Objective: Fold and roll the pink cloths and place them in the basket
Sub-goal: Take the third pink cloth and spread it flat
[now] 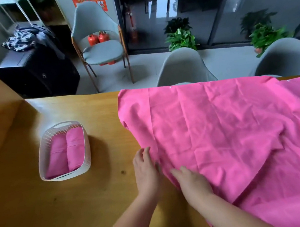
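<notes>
Wooden table (100,205): pink cloth (213,124) spread over right half, creased. White basket (87,150) at left, apart from cloth, holds two pink rolls (75,148). Left hand (146,169) and right hand (192,182) lie with fingers straight at cloth's near-left edge, gripping nothing. Step: fold likely starting. Next: pinch edge, carry across.

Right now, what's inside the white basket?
The white basket holds two rolled pink cloths lying side by side, left roll and right roll. They cover its floor, so anything beneath is hidden.
</notes>
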Tool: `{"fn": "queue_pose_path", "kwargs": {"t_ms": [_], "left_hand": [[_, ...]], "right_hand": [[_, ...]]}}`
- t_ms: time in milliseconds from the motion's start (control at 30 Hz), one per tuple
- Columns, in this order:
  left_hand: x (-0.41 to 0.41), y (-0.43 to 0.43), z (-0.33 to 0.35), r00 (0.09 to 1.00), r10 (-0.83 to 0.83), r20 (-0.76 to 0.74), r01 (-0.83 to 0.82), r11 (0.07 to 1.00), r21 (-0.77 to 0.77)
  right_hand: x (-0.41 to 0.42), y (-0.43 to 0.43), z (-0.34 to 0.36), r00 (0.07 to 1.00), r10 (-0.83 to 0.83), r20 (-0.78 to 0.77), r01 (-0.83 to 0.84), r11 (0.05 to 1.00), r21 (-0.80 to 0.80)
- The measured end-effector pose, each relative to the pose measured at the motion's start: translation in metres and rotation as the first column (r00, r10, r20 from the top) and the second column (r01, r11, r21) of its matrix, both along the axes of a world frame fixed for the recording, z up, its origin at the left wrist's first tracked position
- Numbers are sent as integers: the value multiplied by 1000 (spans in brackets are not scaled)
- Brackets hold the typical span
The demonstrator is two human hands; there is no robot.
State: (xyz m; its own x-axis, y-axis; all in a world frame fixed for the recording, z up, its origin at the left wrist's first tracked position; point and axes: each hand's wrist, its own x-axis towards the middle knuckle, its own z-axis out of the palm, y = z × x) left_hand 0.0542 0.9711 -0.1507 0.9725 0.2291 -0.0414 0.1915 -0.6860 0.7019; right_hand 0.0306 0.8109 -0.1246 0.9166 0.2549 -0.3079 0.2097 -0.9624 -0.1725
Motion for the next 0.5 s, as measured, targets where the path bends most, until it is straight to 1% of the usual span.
{"fn": "queue_pose_path", "kwargs": {"t_ms": [33, 67, 133, 167, 200, 233, 267, 300, 367, 467, 500], "left_hand": [[-10, -2, -1, 999, 33, -27, -34, 999, -31], [-18, -4, -1, 996, 55, -66, -60, 996, -62], [-34, -8, -3, 989, 34, -145, -47, 995, -85], [-40, -11, -3, 985, -7, -173, -9, 996, -93], [-45, -15, -2, 981, -51, -185, 31, 994, -109], [-51, -18, -2, 978, -78, -191, 54, 990, -129], [-54, -22, 0, 975, -89, -205, 58, 986, -153], [-58, -27, 1, 970, -90, -227, 50, 983, -177], [-66, -33, 4, 965, -74, -253, 26, 982, -188], [-77, -37, 2, 960, -50, -274, -2, 983, -185], [-82, -39, 1, 959, -41, -280, -12, 983, -186]], "right_hand": [[3, -2, 2, 998, -58, -35, 60, 996, 66], [6, -4, 5, 991, -133, -28, 136, 979, 151], [14, -9, 14, 958, -282, 56, 252, 917, 308], [16, -13, 17, 945, -313, 93, 262, 898, 352], [16, -19, 21, 947, -301, 112, 237, 892, 385], [14, -26, 24, 968, -242, 68, 196, 897, 395], [9, -31, 28, 988, -157, -13, 150, 913, 379], [1, -38, 30, 991, -60, -118, 96, 940, 327], [-18, -49, 30, 958, 95, -270, -47, 983, 178], [-42, -61, 23, 896, 226, -381, -248, 969, -7], [-46, -63, 20, 898, 237, -370, -269, 963, -36]]}}
